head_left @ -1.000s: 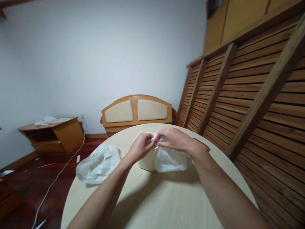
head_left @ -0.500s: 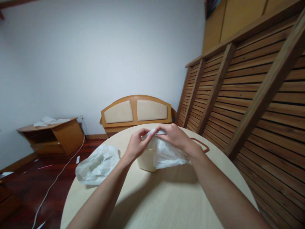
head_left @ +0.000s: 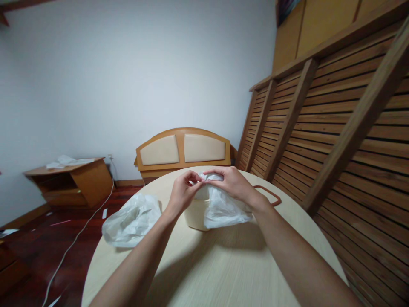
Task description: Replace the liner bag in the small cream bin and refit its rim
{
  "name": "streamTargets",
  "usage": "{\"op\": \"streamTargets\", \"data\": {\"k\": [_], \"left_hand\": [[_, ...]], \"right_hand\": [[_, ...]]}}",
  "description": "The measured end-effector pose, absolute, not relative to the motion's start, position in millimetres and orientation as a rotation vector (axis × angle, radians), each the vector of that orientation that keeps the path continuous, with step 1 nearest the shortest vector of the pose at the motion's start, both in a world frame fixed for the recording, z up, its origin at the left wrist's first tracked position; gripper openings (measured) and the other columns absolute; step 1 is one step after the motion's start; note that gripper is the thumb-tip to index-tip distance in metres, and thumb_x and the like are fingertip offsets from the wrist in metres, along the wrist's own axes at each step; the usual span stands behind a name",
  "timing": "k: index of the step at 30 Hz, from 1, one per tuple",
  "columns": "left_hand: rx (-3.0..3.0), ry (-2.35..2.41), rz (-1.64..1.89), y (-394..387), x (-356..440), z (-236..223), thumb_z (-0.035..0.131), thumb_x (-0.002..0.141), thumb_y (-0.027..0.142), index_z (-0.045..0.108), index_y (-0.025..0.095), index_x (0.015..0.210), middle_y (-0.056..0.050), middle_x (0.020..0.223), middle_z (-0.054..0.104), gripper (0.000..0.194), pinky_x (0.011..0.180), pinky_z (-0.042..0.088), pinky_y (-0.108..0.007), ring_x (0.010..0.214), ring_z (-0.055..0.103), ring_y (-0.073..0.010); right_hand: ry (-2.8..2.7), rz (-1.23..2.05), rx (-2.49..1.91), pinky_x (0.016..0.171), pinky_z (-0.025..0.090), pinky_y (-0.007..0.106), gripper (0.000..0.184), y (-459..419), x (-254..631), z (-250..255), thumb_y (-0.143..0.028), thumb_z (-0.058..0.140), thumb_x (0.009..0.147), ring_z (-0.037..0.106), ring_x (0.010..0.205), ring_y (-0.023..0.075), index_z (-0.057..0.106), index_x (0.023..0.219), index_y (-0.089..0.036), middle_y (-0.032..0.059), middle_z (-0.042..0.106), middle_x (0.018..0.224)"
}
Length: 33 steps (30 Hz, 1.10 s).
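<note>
Both of my hands are closed at the top edge of a thin white plastic bag (head_left: 225, 209). My left hand (head_left: 185, 187) pinches the edge with thumb and fingertips. Just beside it, my right hand (head_left: 230, 181) grips the gathered plastic, and the rest of the bag hangs below that hand. Behind the bag a cream-coloured bin (head_left: 194, 215) stands upright on the round table (head_left: 239, 268); its upper part is mostly hidden by my hands and the plastic.
A second crumpled plastic bag (head_left: 132, 221) lies at the table's left. A brown rounded frame (head_left: 276, 197) lies at the right edge. Beyond are a headboard (head_left: 182, 149), a low cabinet (head_left: 72, 179) and leaning wooden slats (head_left: 300, 140). A white cable (head_left: 78, 236) crosses the floor.
My fingertips have shifted slightly along the bag's edge, and the hanging plastic has moved a little to the left. The bin stays in place.
</note>
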<state>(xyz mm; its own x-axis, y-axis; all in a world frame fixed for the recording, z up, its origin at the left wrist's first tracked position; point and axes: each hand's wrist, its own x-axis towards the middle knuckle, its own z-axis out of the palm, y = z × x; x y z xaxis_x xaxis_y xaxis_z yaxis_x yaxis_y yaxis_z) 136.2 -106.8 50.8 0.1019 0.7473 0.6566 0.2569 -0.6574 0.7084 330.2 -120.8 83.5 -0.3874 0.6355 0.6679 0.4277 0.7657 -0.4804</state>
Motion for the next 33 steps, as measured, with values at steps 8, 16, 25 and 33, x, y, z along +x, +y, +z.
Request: {"op": "streamTargets", "data": {"k": [8, 16, 25, 33], "left_hand": [[2.117, 0.927, 1.484, -108, 129, 54, 0.074, 0.08, 0.034, 0.07, 0.018, 0.09, -0.008, 0.097, 0.075, 0.02, 0.084, 0.051, -0.032, 0.092, 0.069, -0.021], [2.372, 1.096, 1.396, -110, 121, 55, 0.079, 0.078, 0.039, 0.067, 0.024, 0.113, -0.014, 0.148, 0.047, 0.04, 0.117, 0.031, -0.051, 0.143, 0.039, -0.0329], [2.279, 0.958, 1.061, -110, 119, 40, 0.084, 0.071, 0.044, 0.005, 0.017, 0.157, -0.024, 0.162, 0.022, 0.12, 0.122, 0.026, -0.05, 0.15, 0.029, -0.0362], [2.178, 0.938, 0.985, -109, 118, 39, 0.081, 0.076, 0.043, 0.0, 0.019, 0.158, -0.023, 0.153, 0.043, 0.118, 0.119, 0.031, -0.052, 0.143, 0.042, -0.033]], "right_hand": [[-1.92, 0.18, -0.904, 0.084, 0.051, 0.029, 0.016, -113, 339, 82, -0.019, 0.07, 0.084, 0.073, 0.09, 0.0202, 0.078, 0.098, -0.022, 0.0033, 0.079, 0.097], [-1.669, 0.28, -1.024, 0.074, 0.052, 0.029, 0.019, -107, 350, 85, -0.03, 0.07, 0.083, 0.072, 0.083, 0.0211, 0.079, 0.095, -0.019, 0.0059, 0.079, 0.092], [-1.361, 0.415, -0.873, 0.073, 0.056, 0.031, 0.032, -103, 362, 92, -0.036, 0.077, 0.07, 0.073, 0.082, 0.0223, 0.078, 0.092, -0.013, 0.0105, 0.079, 0.09], [-1.181, 0.419, -0.806, 0.069, 0.058, 0.031, 0.034, -107, 376, 101, -0.039, 0.08, 0.069, 0.074, 0.082, 0.0231, 0.077, 0.094, -0.016, 0.0087, 0.079, 0.091]]}}
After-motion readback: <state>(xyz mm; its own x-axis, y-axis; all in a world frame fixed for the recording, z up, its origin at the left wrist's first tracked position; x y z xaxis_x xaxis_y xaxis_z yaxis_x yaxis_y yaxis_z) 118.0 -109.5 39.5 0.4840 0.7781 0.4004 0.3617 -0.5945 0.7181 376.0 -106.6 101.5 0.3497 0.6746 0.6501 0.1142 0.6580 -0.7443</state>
